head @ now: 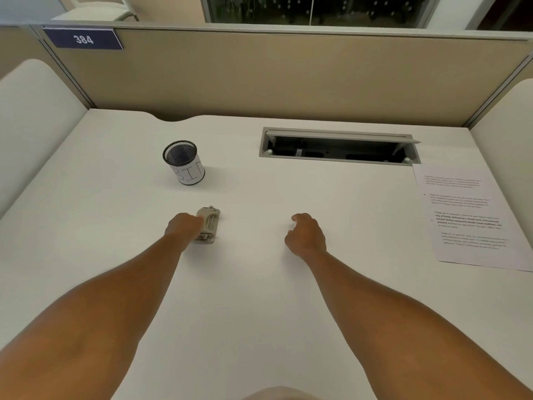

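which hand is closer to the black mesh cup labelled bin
Left. The left hand holds the beige punch, just nearer the person than the mesh cup; the right hand lies farther off, to the cup's right and nearer the person.

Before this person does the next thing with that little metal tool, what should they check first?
1. Left hand grips the metal tool: ok.
2. Right hand free: cannot tell, its fingers are curled and hide what is inside.
3. Mesh cup marked BIN upright, mouth open: ok.
4. Printed sheets lying flat on the right: ok.
5. Desk hatch closed: not ok, it stands open.
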The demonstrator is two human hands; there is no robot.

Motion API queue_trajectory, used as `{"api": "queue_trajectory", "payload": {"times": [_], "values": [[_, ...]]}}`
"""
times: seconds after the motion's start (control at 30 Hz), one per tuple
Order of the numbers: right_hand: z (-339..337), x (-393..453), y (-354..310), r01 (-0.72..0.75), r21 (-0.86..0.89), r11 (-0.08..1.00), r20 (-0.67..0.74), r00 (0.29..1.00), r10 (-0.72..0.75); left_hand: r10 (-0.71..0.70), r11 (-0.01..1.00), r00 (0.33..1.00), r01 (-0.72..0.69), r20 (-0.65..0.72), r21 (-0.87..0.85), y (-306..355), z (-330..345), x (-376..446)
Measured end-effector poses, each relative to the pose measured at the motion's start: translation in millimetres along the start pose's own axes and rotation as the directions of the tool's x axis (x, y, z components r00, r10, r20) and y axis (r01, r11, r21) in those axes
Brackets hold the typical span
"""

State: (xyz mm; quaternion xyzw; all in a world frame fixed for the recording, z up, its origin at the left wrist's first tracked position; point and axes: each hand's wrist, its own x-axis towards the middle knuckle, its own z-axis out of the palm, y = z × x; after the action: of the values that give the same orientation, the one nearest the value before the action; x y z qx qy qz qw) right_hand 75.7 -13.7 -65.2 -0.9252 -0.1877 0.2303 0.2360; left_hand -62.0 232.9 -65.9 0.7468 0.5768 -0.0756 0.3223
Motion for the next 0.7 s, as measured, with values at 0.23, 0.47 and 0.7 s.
{"api": "queue_trajectory", "payload": {"times": [0.23, 0.47, 0.7], "values": [[-2, 5, 8, -0.050, 0.036, 0.998, -0.035, 0.998, 0.052, 0.022, 1.000, 1.000, -0.022, -0.020, 0.004, 3, 0, -4], [-3, 10, 16, -0.046, 0.030, 0.998, -0.042, 0.998, 0.047, 0.153, 0.987, 0.934, -0.161, -0.323, 0.004, 26, 20, -21], [2, 14, 21, 0.006, -0.007, 1.000, -0.008, 1.000, -0.006, 0.517, 0.855, 0.802, -0.502, -0.299, 0.130, 45, 58, -45]]}}
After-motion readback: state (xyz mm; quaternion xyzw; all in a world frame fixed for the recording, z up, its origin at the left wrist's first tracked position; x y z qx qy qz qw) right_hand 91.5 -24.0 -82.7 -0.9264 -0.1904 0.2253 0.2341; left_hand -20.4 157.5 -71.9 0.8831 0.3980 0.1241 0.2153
